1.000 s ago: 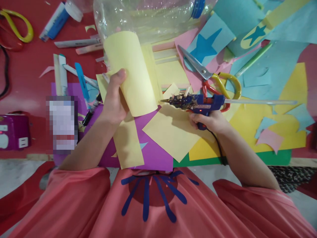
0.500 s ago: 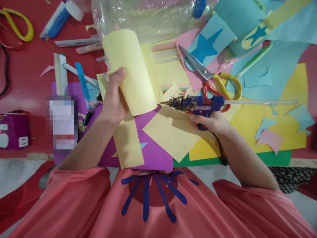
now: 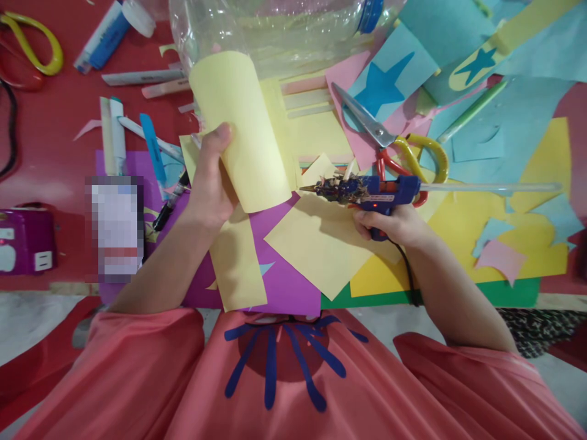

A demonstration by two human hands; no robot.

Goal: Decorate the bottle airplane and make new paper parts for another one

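Note:
My left hand (image 3: 213,177) grips the lower left side of a clear plastic bottle wrapped in pale yellow paper (image 3: 243,134), its thumb pressed on the paper. My right hand (image 3: 394,223) is closed round the handle of a blue glue gun (image 3: 385,190), with a clear glue stick (image 3: 490,187) sticking out of its back. The gun's dirty nozzle points left, a small gap away from the paper's lower right edge. Cream paper pieces (image 3: 321,244) lie below the nozzle.
Open scissors (image 3: 378,131) lie just behind the glue gun. A large clear bottle (image 3: 302,30) is at the back. Blue paper with a star (image 3: 383,82) lies at the back right. Pens, a blue cutter (image 3: 152,146) and a phone (image 3: 118,226) are at the left.
My right hand and the glue gun have shifted slightly right, widening the gap between nozzle and wrapped bottle. My left hand and the bottle have barely moved.

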